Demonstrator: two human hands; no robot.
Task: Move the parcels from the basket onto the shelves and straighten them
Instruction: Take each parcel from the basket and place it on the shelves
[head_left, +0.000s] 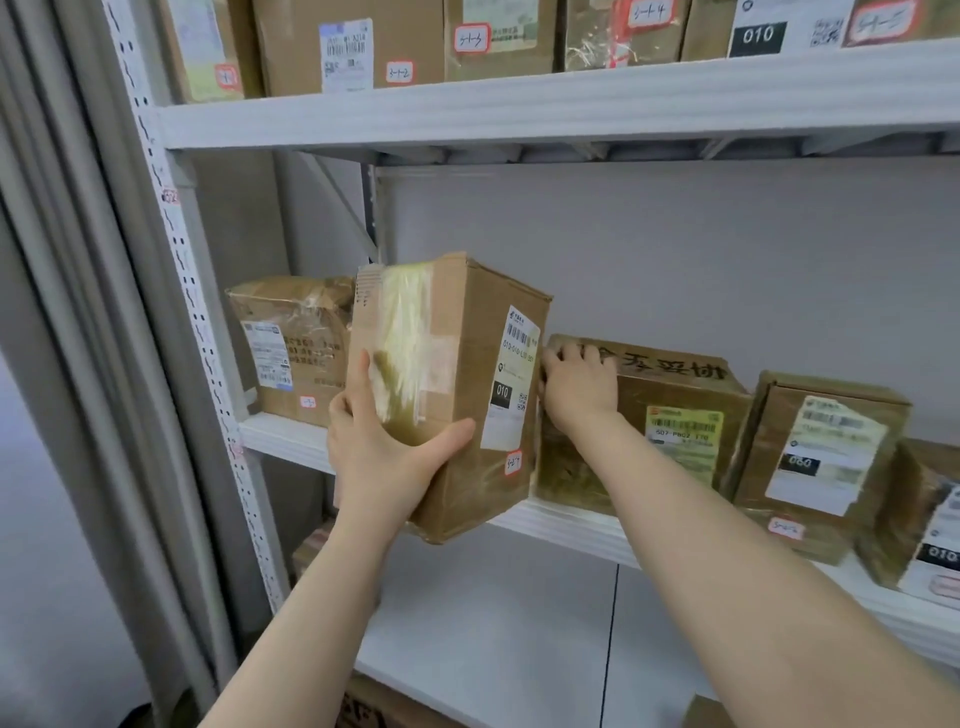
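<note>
A grey-walled storeroom, white metal shelving: the middle shelf (571, 525) runs across in front of me. Nearest the camera, my left hand (379, 447) grips the tall parcel (467, 374) from below and from its taped side, thumb spread across the front face, fingers laid up the yellowed tape. The tall parcel is tilted, its top leaning right, and its lower end hangs out past the shelf's front edge; whether it touches the shelf I cannot tell. A white label marked 010 faces me.

Just right of the tall parcel, my right hand (576, 389) holds the low parcel (675, 400) with fingers hooked over its top left edge, black characters printed along its top. Further right of the tall parcel stand a parcel labelled 080 (821, 452) and, at the frame's edge, another box (930, 519). Left of the tall parcel and behind it, a crumpled carton (291, 353) stands by the perforated upright (208, 389). Above the tall parcel, the upper shelf (519, 104) carries a row of tagged boxes (353, 47).
</note>
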